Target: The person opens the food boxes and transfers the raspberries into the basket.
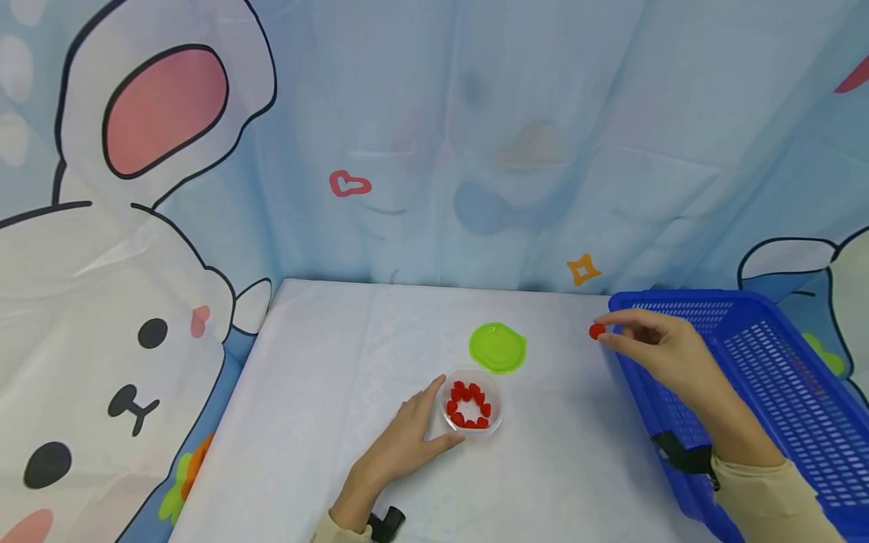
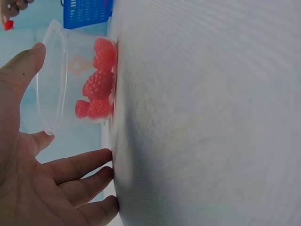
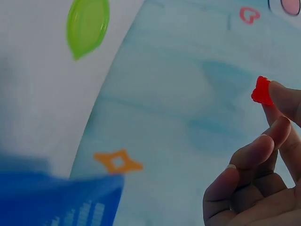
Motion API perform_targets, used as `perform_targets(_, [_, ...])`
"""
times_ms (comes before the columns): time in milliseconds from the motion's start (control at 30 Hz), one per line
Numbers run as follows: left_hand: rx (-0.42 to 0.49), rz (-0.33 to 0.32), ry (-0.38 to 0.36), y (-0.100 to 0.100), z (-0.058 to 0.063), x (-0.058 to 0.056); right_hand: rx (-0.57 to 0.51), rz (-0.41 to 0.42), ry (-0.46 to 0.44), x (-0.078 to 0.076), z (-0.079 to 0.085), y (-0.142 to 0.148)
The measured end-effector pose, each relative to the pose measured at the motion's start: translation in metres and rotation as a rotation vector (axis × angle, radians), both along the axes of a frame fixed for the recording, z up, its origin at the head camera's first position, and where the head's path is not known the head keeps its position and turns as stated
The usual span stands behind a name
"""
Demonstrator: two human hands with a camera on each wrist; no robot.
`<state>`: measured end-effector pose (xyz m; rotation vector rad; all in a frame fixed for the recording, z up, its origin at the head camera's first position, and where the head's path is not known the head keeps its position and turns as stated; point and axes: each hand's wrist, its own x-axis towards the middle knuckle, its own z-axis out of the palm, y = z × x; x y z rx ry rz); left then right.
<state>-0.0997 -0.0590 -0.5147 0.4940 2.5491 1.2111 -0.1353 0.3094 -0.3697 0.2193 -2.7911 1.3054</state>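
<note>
A round clear plastic tub point(image 1: 498, 398) stands upright on the white-covered table, with several red raspberries point(image 2: 99, 84) lying at its bottom. My left hand point(image 1: 407, 437) holds the tub lightly at its rim, thumb on one side and index finger on the other. The remaining fingers of that hand reach down to the tablecloth in the left wrist view. Up at the right, my right hand point(image 1: 655, 351) pinches a single raspberry point(image 3: 262, 91) between thumb and index finger, above the near-left rim of a blue basket point(image 1: 627, 377).
Behind the tub lies a flat green lid point(image 1: 498, 348) with a small tab. The blue basket has slotted walls and takes up the table's right side. A light blue printed curtain point(image 1: 421, 151) hangs along the back edge.
</note>
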Motion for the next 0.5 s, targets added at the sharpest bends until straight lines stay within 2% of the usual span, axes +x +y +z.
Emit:
perform_targets(200, [-0.010, -0.002, 0.015, -0.001, -0.001, 0.000, 0.010, -0.152, -0.079, -0.011, -0.008, 0.050])
perform_targets(367, [-0.013, -0.006, 0.022, -0.001, -0.001, 0.000, 0.018, -0.244, -0.130, -0.023, -0.028, 0.080])
perform_targets(500, [-0.011, -0.007, 0.022, -0.001, -0.001, 0.000, 0.055, -0.279, -0.170, -0.033, -0.047, 0.100])
